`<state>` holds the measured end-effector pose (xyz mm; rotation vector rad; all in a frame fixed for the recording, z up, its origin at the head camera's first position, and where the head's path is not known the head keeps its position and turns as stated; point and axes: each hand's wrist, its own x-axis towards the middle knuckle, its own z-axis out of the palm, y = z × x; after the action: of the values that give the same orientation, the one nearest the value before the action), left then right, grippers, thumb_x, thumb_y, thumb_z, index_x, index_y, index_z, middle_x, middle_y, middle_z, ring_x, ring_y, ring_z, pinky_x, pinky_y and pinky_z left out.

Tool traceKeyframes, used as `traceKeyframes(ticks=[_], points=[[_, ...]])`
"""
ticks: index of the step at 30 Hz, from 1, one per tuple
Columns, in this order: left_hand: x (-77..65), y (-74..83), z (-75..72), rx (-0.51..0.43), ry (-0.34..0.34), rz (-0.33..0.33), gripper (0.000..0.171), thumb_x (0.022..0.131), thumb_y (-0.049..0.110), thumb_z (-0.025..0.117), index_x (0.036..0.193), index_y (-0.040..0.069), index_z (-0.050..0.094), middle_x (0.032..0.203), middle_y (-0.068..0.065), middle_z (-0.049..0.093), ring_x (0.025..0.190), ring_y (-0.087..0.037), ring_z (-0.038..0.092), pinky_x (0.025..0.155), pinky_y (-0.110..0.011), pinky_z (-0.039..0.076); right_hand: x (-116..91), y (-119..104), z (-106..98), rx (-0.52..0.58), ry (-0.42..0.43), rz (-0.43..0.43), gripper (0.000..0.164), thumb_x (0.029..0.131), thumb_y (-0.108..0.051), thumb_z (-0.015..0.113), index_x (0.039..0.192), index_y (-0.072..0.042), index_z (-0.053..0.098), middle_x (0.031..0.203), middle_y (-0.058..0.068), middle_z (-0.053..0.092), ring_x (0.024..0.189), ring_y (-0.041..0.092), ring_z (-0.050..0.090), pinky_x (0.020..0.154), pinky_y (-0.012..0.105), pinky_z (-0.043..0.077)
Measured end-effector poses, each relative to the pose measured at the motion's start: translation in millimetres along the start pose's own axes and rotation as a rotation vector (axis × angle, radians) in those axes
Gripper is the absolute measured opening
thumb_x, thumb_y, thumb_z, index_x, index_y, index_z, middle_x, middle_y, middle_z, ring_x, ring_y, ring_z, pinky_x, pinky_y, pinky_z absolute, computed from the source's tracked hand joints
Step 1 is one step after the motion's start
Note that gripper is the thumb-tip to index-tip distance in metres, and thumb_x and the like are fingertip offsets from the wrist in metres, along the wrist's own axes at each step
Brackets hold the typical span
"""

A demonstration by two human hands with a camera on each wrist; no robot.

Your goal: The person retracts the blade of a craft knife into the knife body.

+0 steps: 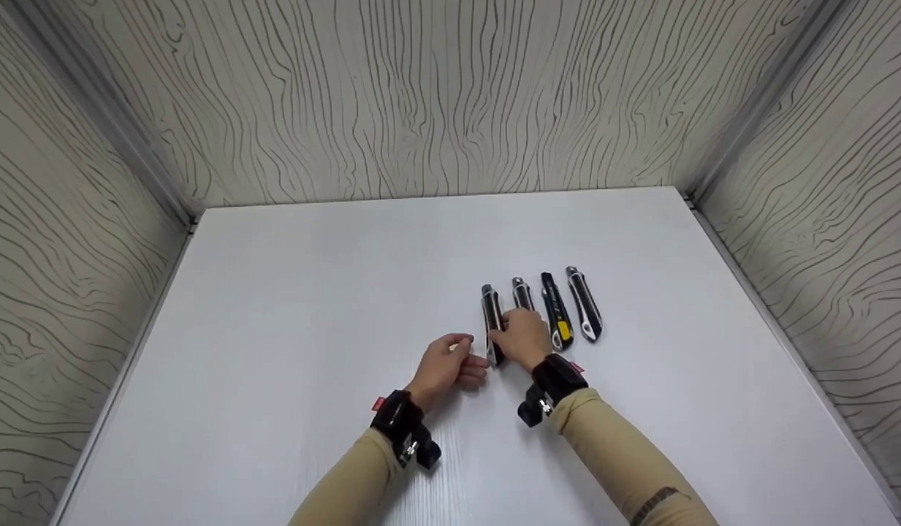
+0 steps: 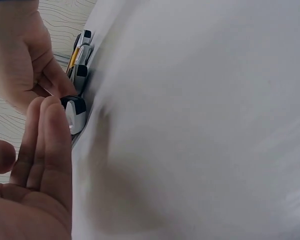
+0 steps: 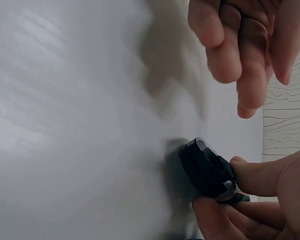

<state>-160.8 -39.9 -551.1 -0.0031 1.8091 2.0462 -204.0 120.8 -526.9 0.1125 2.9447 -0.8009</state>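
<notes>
Several box cutters lie side by side in a slanting row on the white table. My right hand [image 1: 525, 339] pinches the leftmost box cutter [image 1: 491, 310], thumb on one side and fingers on the other. In the right wrist view its dark butt end [image 3: 205, 167] sits between the thumb and fingertips. Just left of that knife is my left hand [image 1: 443, 365], fingers relaxed and holding nothing. Its fingertips [image 2: 55, 115] overlap the knife's white-and-black end [image 2: 76, 112] in the left wrist view. The second box cutter [image 1: 522, 292] is partly hidden behind my right hand.
To the right of my right hand lie a black box cutter with a yellow slider [image 1: 557, 310] and a silver-and-dark box cutter [image 1: 584, 303]. Wood-grain-patterned panels [image 1: 421, 102] rise behind the white table [image 1: 275, 307] and on both sides.
</notes>
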Motion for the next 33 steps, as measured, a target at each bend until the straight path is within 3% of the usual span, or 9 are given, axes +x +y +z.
traceKeyframes(ticks=[3, 10, 13, 18, 22, 26, 29, 31, 33], points=[[-0.4, 0.0, -0.7, -0.004, 0.008, -0.008, 0.038, 0.105, 0.016, 0.04, 0.133, -0.01, 0.042, 0.092, -0.023, 0.074, 0.069, -0.015, 0.072, 0.069, -0.036, 0.062, 0, 0, 0, -0.031, 0.01, -0.003, 0.024, 0.083, -0.028, 0.075, 0.094, -0.006, 0.074, 0.086, 0.01, 0.073, 0.078, 0.027, 0.066, 0.07, 0.04, 0.052], [-1.9, 4.6, -3.6, 0.02, 0.025, 0.001, 0.04, 0.105, 0.017, 0.04, 0.134, -0.01, 0.043, 0.092, -0.022, 0.074, 0.07, -0.014, 0.072, 0.07, -0.035, 0.062, -2, -4, 3, -0.11, 0.066, -0.052, 0.02, 0.083, -0.024, 0.073, 0.084, -0.005, 0.066, 0.083, 0.015, 0.07, 0.077, 0.035, 0.067, 0.063, 0.045, 0.05], [-2.4, 8.1, -5.7, 0.033, 0.031, 0.004, 0.04, 0.105, 0.017, 0.041, 0.134, -0.01, 0.043, 0.094, -0.023, 0.073, 0.071, -0.015, 0.072, 0.073, -0.037, 0.061, -3, -5, 2, -0.124, 0.076, -0.059, 0.021, 0.084, -0.024, 0.072, 0.091, -0.005, 0.066, 0.088, 0.015, 0.071, 0.081, 0.036, 0.067, 0.064, 0.047, 0.052], [-4.5, 14.4, -15.1, 0.12, 0.066, 0.02, 0.039, 0.104, 0.018, 0.043, 0.133, -0.007, 0.046, 0.095, -0.02, 0.073, 0.08, -0.021, 0.073, 0.078, -0.038, 0.061, -4, 0, -4, -0.101, 0.109, -0.088, 0.034, 0.088, -0.025, 0.068, 0.116, -0.006, 0.066, 0.1, 0.013, 0.072, 0.088, 0.034, 0.069, 0.07, 0.047, 0.055], [-9.7, 21.0, -32.2, 0.366, 0.126, 0.107, 0.037, 0.103, 0.021, 0.046, 0.131, -0.002, 0.052, 0.097, -0.014, 0.074, 0.088, -0.023, 0.071, 0.078, -0.035, 0.059, -4, 17, -17, -0.065, 0.152, -0.199, 0.038, 0.09, -0.021, 0.067, 0.125, -0.005, 0.063, 0.108, 0.014, 0.071, 0.098, 0.034, 0.067, 0.081, 0.048, 0.055], [-18.4, 28.0, -48.3, 0.813, 0.249, 0.293, 0.033, 0.101, 0.022, 0.05, 0.128, 0.005, 0.058, 0.1, -0.007, 0.074, 0.088, -0.021, 0.069, 0.076, -0.036, 0.056, -1, 46, -33, -0.076, 0.209, -0.319, 0.044, 0.089, -0.02, 0.068, 0.129, -0.003, 0.06, 0.123, 0.021, 0.065, 0.113, 0.041, 0.06, 0.097, 0.055, 0.047], [-24.2, 31.0, -57.9, 1.099, 0.363, 0.394, 0.033, 0.099, 0.023, 0.055, 0.128, 0.007, 0.057, 0.108, -0.011, 0.072, 0.093, -0.027, 0.069, 0.078, -0.041, 0.057, 0, 71, -48, -0.11, 0.213, -0.32, 0.052, 0.09, -0.024, 0.067, 0.137, -0.005, 0.053, 0.135, 0.023, 0.056, 0.124, 0.044, 0.051, 0.107, 0.064, 0.032], [-27.9, 32.5, -66.0, 1.215, 0.405, 0.42, 0.038, 0.097, 0.026, 0.058, 0.13, 0.008, 0.056, 0.118, -0.013, 0.068, 0.103, -0.031, 0.066, 0.086, -0.045, 0.055, -1, 86, -58, -0.133, 0.184, -0.293, 0.06, 0.092, -0.03, 0.065, 0.144, -0.007, 0.045, 0.144, 0.023, 0.046, 0.132, 0.046, 0.041, 0.11, 0.07, 0.019], [-31.2, 33.2, -75.2, 1.287, 0.424, 0.401, 0.045, 0.095, 0.032, 0.06, 0.134, 0.01, 0.053, 0.128, -0.014, 0.063, 0.117, -0.034, 0.06, 0.099, -0.051, 0.049, -2, 102, -68, -0.157, 0.15, -0.268, 0.071, 0.091, -0.038, 0.065, 0.149, -0.009, 0.036, 0.152, 0.024, 0.034, 0.137, 0.048, 0.03, 0.111, 0.075, 0.007]])
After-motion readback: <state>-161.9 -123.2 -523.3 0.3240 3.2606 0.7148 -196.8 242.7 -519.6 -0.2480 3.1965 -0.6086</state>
